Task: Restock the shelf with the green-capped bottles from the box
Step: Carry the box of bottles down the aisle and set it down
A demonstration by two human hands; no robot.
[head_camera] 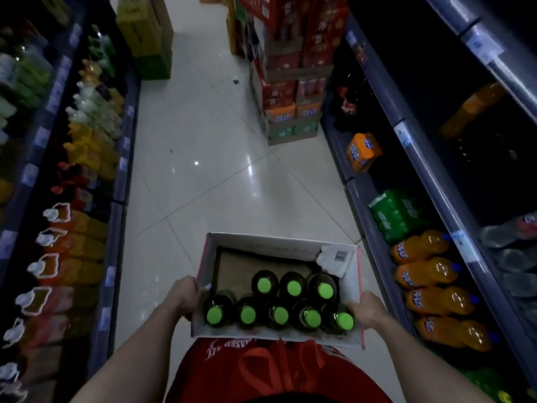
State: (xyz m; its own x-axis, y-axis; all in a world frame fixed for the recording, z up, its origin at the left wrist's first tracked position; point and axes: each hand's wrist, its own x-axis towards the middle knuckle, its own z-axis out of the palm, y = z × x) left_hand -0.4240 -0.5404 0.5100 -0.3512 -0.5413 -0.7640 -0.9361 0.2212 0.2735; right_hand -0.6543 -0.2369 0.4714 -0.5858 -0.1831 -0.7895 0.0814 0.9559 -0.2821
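Observation:
I carry an open white cardboard box (261, 245) at waist height in a shop aisle. Several dark bottles with bright green caps (293, 287) stand upright in its near half; the far half shows bare brown cardboard. My left hand (186, 295) grips the box's left wall, with fingers hooked over the rim. Over on the box's right wall, my right hand (367, 311) has hold of the near corner. A white paper label (335, 258) lies in the far right corner of the box.
Shelves of drink bottles line both sides: juice jugs (58, 245) on the left, orange soda bottles (430, 271) and a green multipack (398, 215) on the right. A stack of red and orange cartons (293, 82) and a yellow-green carton stack (148, 39) stand on the white tiled floor ahead.

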